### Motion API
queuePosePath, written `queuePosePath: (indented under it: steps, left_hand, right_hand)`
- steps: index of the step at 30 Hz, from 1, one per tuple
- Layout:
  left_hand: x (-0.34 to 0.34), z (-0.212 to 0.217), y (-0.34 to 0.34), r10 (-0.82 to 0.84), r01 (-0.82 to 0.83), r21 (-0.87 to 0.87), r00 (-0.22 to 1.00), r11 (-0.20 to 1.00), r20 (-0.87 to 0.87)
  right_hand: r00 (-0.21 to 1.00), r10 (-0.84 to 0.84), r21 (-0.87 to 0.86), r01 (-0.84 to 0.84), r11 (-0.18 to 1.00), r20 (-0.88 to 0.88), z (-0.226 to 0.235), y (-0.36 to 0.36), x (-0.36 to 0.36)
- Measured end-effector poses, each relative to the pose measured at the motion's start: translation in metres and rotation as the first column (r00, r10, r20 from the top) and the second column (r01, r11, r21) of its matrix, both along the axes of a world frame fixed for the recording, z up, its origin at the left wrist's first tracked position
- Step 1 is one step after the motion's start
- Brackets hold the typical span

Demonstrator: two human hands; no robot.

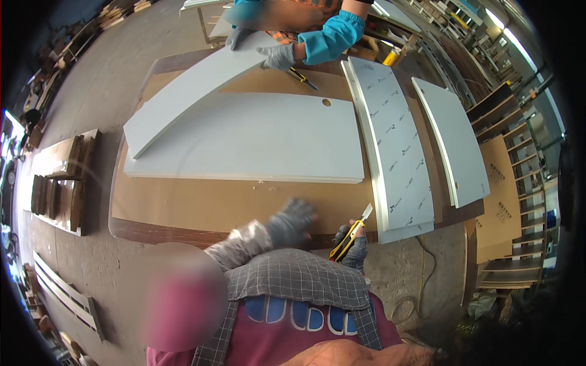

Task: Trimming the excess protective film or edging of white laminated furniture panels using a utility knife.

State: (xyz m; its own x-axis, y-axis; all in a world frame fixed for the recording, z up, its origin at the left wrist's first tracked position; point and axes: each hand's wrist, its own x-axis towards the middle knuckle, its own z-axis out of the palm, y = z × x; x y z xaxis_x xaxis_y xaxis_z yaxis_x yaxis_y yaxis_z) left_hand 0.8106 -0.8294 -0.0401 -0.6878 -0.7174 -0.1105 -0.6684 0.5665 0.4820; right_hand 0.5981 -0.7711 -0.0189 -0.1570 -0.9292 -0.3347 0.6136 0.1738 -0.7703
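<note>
My right hand (356, 251), in a grey glove, grips a yellow and black utility knife (347, 242) beside the table's near edge. Its blade is out and points up toward the long panel on the right. My left hand (293, 222), also gloved, is blurred by motion over the brown sheet (201, 204), with nothing visible in it and its fingers seemingly stretched out. Just beyond it lies a white panel (256, 137) with a small round hole near its far right corner. Small crumbs lie on the sheet along that panel's near edge.
Across the table a co-worker's gloved hands (278, 57) hold a narrow white panel (189, 91) tilted over the first. Another utility knife (302, 78) lies near them. To the right are a film-covered panel (397, 146) and a smaller white panel (455, 143). A cable (421, 268) runs on the floor.
</note>
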Motion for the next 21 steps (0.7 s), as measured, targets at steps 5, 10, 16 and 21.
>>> queuePosePath:
  steps: [5, 10, 16, 21]
  left_hand:
    - [0.030, 0.012, -0.004, 0.250, -0.311, -0.372, 0.947, 0.875, -0.203]
    - [0.083, -0.010, 0.007, 0.674, -0.666, -0.362, 0.728, 0.652, -0.126]
    - [-0.008, 0.004, -0.005, 0.513, -0.498, -0.173, 0.857, 0.850, 0.048]
    - [-0.038, 0.025, 0.010, 0.053, 0.134, 0.473, 0.931, 0.871, -0.362]
  right_hand:
    - [0.992, 0.002, -0.033, -0.006, 0.999, -0.129, 0.002, -0.003, -0.025]
    - [0.992, -0.016, -0.029, 0.013, 1.000, -0.125, -0.005, -0.002, -0.042]
    - [1.000, 0.000, 0.018, 0.000, 1.000, -0.016, 0.001, -0.009, -0.028]
    - [0.994, -0.088, -0.102, 0.081, 0.991, -0.063, 0.012, -0.027, -0.030]
